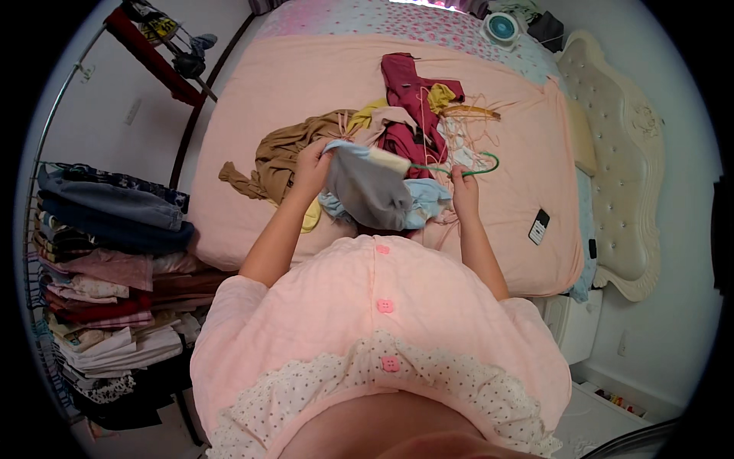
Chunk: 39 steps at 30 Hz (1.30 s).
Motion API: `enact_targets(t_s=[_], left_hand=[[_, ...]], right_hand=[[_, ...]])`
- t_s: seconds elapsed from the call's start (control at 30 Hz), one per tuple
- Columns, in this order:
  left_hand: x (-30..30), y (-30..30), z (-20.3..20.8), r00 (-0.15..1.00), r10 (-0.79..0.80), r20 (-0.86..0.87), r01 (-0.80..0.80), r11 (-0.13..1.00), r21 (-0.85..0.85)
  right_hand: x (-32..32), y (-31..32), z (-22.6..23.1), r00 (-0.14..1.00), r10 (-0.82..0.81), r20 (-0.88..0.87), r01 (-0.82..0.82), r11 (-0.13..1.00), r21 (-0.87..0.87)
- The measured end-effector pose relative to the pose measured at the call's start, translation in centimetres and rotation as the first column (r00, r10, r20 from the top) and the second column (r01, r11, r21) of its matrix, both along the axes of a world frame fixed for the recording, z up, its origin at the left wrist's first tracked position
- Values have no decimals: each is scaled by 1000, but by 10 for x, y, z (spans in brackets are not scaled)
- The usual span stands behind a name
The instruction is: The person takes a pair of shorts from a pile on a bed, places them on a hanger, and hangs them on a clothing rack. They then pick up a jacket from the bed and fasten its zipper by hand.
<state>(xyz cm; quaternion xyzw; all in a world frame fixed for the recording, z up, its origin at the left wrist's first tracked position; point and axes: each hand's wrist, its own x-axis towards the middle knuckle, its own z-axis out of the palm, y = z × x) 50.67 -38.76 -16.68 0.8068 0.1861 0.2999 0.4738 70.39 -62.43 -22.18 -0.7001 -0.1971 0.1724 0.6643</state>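
Note:
My left hand (312, 167) is closed on the edge of a grey garment with light-blue and cream parts (367, 187), held up in front of me over the bed. Whether it is a shirt or trousers I cannot make out. My right hand (465, 183) is closed round a green clothes hanger (489, 162), whose hook curves out to the right. The hanger's other end meets the garment's cream edge. Just beyond lie a brown garment (283, 157), a dark red garment (401, 80) and a yellow cloth (441, 98). A light-blue garment (428, 200) hangs or lies beneath the grey one.
A peach sheet (252, 84) covers the bed. Several pinkish hangers (482, 130) lie tangled right of the clothes. A phone (539, 227) rests near the headboard (623, 161). A small fan (501, 28) stands at the far right. Left is a rack of hanging clothes (115, 206).

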Motion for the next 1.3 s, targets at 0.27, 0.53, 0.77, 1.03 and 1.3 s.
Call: enact_targets(t_s=[0.27,0.53,0.77,1.03,1.3], left_hand=[[9,16,4,986,132,-101,-132,991,8],[18,-12,25,909,-248,-336,402,738,543],[23,-33,3,914,-134,-383,356,718,598],[40,-58,25,914,-88,-395,276,850,449],[37,-53,32,964,-26,-263,95,963,252]], right_hand=[[-5,9,-15,991,126,-35,-120,983,138],[-18,17,12,992,73,102,-77,996,34],[-28,28,27,965,140,220,-132,990,-49],[-45,59,55,558,-211,803,233,968,92],[-56,51,29,744,156,649,-125,988,-94]])
